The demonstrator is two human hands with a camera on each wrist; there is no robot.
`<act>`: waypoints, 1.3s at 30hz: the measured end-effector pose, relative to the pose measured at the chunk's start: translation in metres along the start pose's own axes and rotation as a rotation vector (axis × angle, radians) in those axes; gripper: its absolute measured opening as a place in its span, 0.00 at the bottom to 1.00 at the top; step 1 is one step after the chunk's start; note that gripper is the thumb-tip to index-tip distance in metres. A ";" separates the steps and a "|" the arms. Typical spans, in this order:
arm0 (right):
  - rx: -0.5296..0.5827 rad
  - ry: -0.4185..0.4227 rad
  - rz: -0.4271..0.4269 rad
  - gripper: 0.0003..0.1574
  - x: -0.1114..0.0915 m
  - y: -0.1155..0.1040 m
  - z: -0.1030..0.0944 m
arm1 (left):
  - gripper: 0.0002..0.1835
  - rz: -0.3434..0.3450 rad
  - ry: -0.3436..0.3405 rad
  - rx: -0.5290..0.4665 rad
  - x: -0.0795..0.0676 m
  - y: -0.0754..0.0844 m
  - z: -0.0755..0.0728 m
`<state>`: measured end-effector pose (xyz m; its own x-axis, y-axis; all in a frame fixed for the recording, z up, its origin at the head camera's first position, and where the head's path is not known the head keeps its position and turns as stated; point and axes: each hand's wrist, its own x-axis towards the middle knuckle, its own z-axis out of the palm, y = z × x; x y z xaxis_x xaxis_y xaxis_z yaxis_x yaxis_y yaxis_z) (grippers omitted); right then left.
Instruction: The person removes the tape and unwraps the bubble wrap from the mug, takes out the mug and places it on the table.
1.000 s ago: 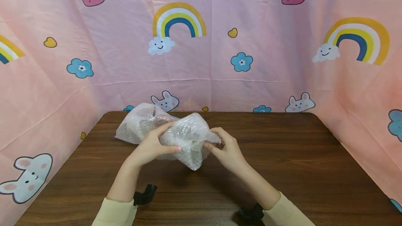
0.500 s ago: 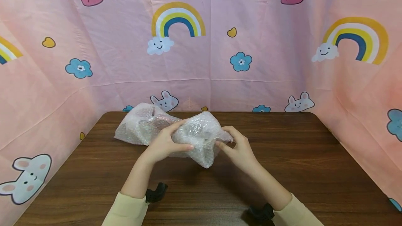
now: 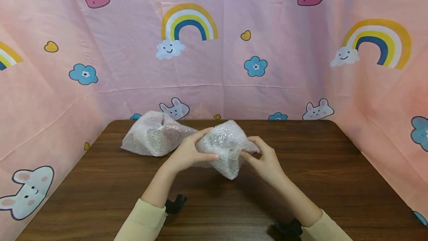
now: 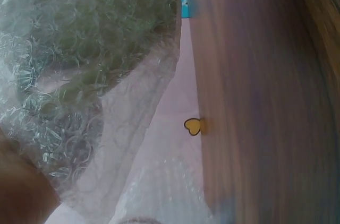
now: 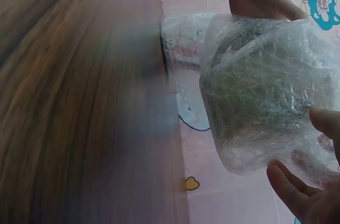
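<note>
Between my two hands is a bubble-wrapped bundle [image 3: 225, 146], crinkled and clear, with one corner pointing down over the table. My left hand [image 3: 190, 154] grips its left side, thumb in front and fingers behind. At the right end, my right hand [image 3: 267, 161] pinches the gathered wrap between thumb and fingers. Something greenish shows dimly through the bubble wrap [image 5: 265, 86] in the right wrist view; its kind is hidden. A second bubble-wrapped bundle [image 3: 150, 135] lies behind and to the left, apart from my right hand, its contents also unclear.
A dark brown wooden table [image 3: 317, 166] lies beneath, its far edge meeting a pink patterned cloth [image 3: 234, 70] that also hangs along both sides. Black wrist straps [image 3: 175, 204] show near my sleeves.
Both hands have moved to the right together, carrying the bubble-wrapped bundle away from the second one. The second bundle has stayed where it was, and more of it shows.
</note>
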<state>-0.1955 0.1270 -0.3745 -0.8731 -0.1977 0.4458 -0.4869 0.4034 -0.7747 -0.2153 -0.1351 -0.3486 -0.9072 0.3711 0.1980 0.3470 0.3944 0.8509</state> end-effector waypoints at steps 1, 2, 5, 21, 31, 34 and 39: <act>-0.001 0.001 0.000 0.21 0.000 0.001 -0.002 | 0.48 -0.001 -0.005 -0.013 0.001 0.000 0.002; -0.004 0.005 -0.002 0.21 -0.001 0.003 -0.003 | 0.48 -0.005 -0.009 -0.021 0.003 0.000 0.004; -0.023 0.015 0.001 0.21 -0.002 0.008 -0.008 | 0.47 -0.024 -0.016 -0.040 0.007 0.000 0.010; -0.086 0.025 0.031 0.22 -0.006 0.029 -0.023 | 0.47 -0.025 -0.037 -0.035 0.026 -0.011 0.034; -0.115 -0.002 0.066 0.22 -0.008 0.041 -0.032 | 0.48 -0.051 -0.079 -0.065 0.033 -0.013 0.046; -0.119 0.000 0.061 0.22 -0.009 0.044 -0.034 | 0.49 -0.054 -0.090 -0.055 0.036 -0.014 0.050; -0.123 -0.009 0.047 0.21 -0.010 0.048 -0.035 | 0.48 -0.054 -0.099 -0.041 0.038 -0.018 0.052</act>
<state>-0.2094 0.1793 -0.4007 -0.8955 -0.1839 0.4053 -0.4386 0.5189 -0.7337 -0.2436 -0.0838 -0.3818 -0.8960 0.4318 0.1039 0.2860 0.3821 0.8788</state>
